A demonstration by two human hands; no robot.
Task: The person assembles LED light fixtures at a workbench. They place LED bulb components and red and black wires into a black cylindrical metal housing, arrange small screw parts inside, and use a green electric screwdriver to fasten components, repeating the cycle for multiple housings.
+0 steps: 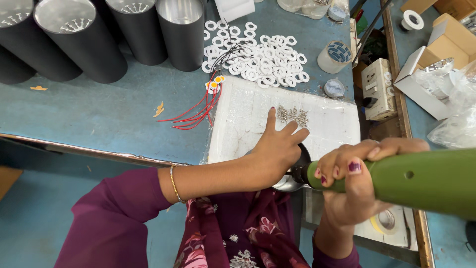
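While we look down from the head camera, the blue desk [99, 111] fills most of the view, and black cylinders [79, 39] with shiny tops stand in a row along its far edge. Nearer us lies a white foam sheet [317, 121], with a heap of white rings [258, 54] just beyond it and a bunch of red wires [196, 114] trailing off its left corner. To the right we see a white switch box [377, 87] and open cardboard boxes [436, 54].

Our right hand [354, 181] is wrapped tightly round a green power screwdriver [416, 181], fingers curled over the barrel, its dark tip pointing left toward a shiny round part [287, 183] at the desk's near edge. Our left hand [280, 146] rests over that part with fingers spread, the forefinger stretched out onto the foam sheet, holding nothing we can make out. Just beside that fingertip sits a small cluster of silver screws [292, 115].
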